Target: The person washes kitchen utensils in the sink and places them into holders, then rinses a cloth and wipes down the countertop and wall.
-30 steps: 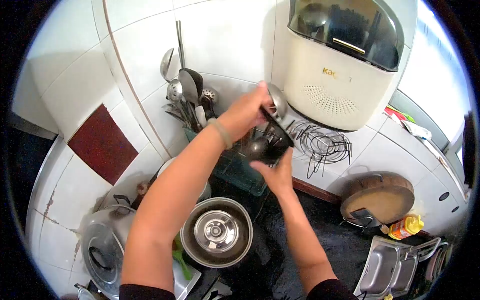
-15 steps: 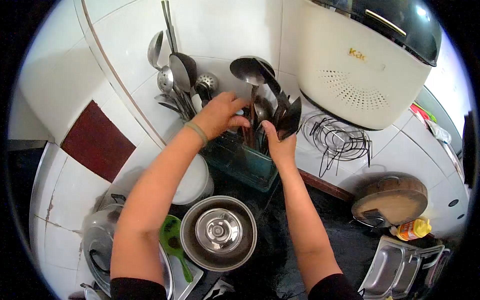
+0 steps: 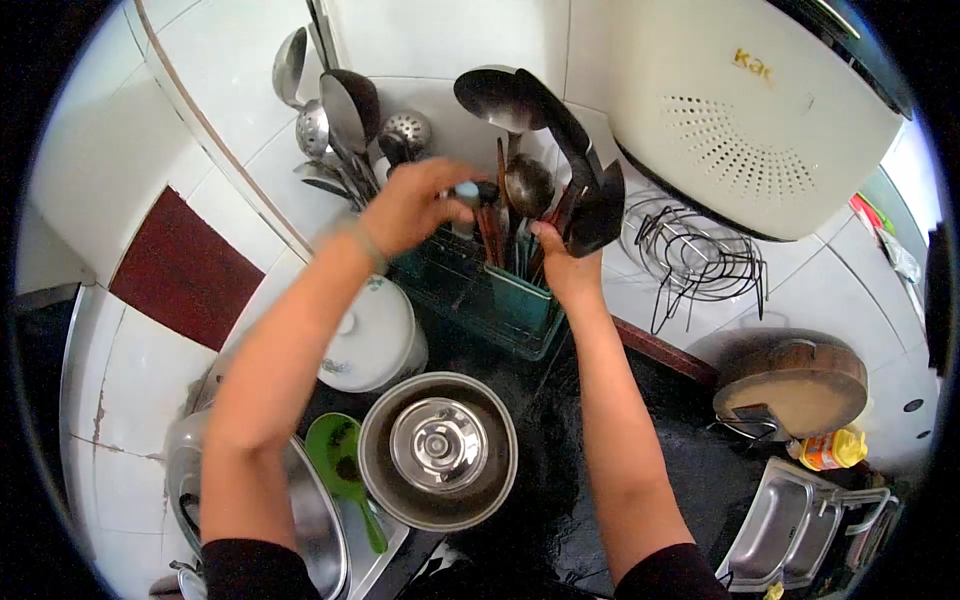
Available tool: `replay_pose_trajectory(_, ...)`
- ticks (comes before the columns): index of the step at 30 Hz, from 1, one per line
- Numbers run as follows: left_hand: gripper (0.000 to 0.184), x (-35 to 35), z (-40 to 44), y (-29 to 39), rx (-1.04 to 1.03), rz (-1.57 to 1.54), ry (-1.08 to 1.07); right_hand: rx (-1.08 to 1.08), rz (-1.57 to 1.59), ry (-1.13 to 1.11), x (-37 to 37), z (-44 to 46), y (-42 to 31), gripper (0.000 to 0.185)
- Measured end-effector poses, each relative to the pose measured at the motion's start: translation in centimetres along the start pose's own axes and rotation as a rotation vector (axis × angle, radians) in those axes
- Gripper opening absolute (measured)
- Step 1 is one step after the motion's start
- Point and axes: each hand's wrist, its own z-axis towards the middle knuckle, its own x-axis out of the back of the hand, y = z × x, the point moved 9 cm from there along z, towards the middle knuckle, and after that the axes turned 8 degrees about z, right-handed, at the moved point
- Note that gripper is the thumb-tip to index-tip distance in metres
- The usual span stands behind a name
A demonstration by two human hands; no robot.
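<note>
My left hand (image 3: 415,208), blurred, is over the left part of a dark green utensil holder (image 3: 520,310). Its thumb and forefinger are apart, beside a small light blue-topped item (image 3: 467,189) whose kind I cannot make out. My right hand (image 3: 572,268) is at the holder's right end, thumb in front, other fingers hidden behind a black spatula (image 3: 600,215) and similar dark utensils, which it grips. Between the hands stand brown chopsticks (image 3: 489,238), a metal spoon (image 3: 529,186) and a large dark ladle (image 3: 500,98).
Ladles and strainers (image 3: 312,130) stand at the back left. A white lidded pot (image 3: 375,345), a metal pot (image 3: 438,452) with a steel lid inside and a green ladle (image 3: 340,465) sit nearer. Rightward are a cream appliance (image 3: 740,130), wire racks (image 3: 695,250) and a round wooden board (image 3: 795,390).
The view has shifted. My left hand has drawn back leftward from the chopsticks. My right hand stays at the black utensils, which now lean a little further right.
</note>
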Motion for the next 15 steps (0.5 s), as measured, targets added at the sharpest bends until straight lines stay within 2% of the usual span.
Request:
replay_pose_trajectory(2,0.043,1.1,-0.9,0.0,0.085,-0.004,0.168,0.102,0.003,-0.033,-0.4,0.3,-0.7,0.027)
replay_pose_trajectory(6,0.03,3.9,-0.3,-4.8,0.133,0.155,0.159,0.013,0.032,-0.019,-0.4,0.3,0.1,0.026)
replay_pose_trajectory(7,0.03,3.7,-0.7,-5.3,0.18,0.217,0.134,0.106,0.059,-0.014,-0.5,0.4,-0.4,0.025)
replay_pose_trajectory(10,0.032,2.1,-0.3,-4.1,0.145,0.185,0.172,0.065,0.018,-0.008,-0.5,0.2,-0.5,0.025)
replay_pose_trajectory(12,0.038,0.7,0.3,-3.3,0.189,0.087,0.076,0.107,-0.003,0.033,-0.5,0.4,0.6,0.026)
replay_pose_trajectory(14,0.042,0.7,0.4,-1.9,0.09,0.023,0.186,0.047,-0.088,0.014,-0.6,0.2,0.4,0.025)
replay_pose_trajectory(15,0.035,1.4,0.0,-1.6,-0.009,0.132,0.353,0.069,-0.006,-0.011,-0.8,0.3,0.4,0.025)
